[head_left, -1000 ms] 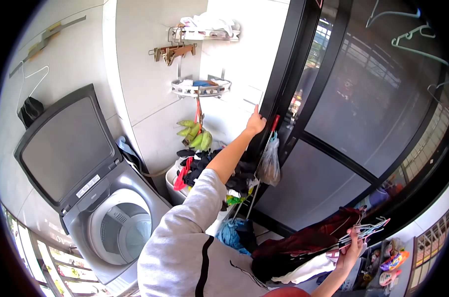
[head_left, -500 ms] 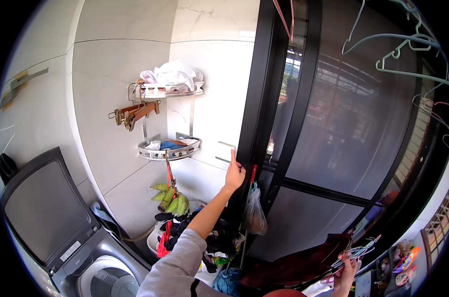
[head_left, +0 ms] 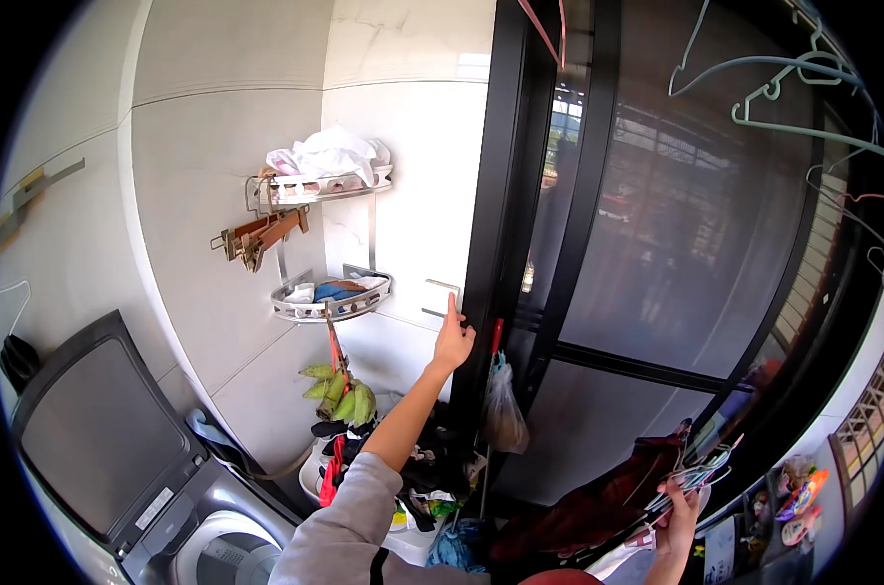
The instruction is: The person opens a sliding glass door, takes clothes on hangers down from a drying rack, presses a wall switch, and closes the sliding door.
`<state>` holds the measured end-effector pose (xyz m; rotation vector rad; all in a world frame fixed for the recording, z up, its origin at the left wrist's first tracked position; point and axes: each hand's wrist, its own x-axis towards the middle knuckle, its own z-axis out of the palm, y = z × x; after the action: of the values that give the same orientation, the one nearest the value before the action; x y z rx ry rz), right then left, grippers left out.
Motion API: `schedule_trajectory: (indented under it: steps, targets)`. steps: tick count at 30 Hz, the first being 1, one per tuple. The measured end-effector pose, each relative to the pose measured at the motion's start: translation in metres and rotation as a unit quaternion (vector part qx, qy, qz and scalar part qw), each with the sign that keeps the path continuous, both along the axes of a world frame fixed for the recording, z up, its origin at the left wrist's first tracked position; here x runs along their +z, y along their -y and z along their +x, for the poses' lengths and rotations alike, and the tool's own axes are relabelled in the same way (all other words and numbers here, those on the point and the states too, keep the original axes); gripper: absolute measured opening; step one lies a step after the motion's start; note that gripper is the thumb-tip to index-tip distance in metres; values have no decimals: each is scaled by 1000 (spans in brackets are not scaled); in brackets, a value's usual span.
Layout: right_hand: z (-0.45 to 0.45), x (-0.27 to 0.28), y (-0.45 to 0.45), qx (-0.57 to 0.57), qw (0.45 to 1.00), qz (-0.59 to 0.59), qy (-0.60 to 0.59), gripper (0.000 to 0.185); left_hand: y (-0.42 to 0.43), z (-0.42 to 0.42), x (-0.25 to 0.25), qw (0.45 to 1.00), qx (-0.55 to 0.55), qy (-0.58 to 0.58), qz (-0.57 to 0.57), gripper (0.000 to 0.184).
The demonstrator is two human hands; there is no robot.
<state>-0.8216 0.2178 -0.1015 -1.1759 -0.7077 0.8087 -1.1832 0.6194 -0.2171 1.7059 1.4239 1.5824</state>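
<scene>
My left hand reaches out to the wall with its index finger stretched and the other fingers curled, holding nothing. The fingertip is at a flat wall switch plate; whether it presses cannot be made out. At the lower right, my right hand is closed around a bunch of thin clothes hangers. A dark red garment hangs beside that hand, along with a white cloth.
An open-lidded washing machine stands at the lower left. Corner shelves hold cloths, with green bananas hanging below. Piled clothes lie under my left arm. A dark-framed glass door and hangers are right.
The view has shifted slightly. My left index finger stays at the switch plate, and my right hand still grips the hangers, with the garment swung a little.
</scene>
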Motion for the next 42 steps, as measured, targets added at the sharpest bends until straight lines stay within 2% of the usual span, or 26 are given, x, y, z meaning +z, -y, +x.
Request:
schedule_trajectory:
  steps: [12,23,25,32,42]
  targets:
    - [16,3,41,-14,999,8,-43,19,-8,5,3,999,11,-30,-21,96]
    - [31,-1,75,-41,998,19,-52,15,-23,13,-5,998,43,-32,20,98]
    - [32,0,79,-57,997,14,-43,16,-23,13,-1,999,36,-26,-15,98]
    - [37,-7,93,-79,996,24,-23,24,-26,15,-4,999,37,-20,7,98]
    - [36,1,111,-100,995,24,-14,23,-28,15,-8,999,35,-22,33,96]
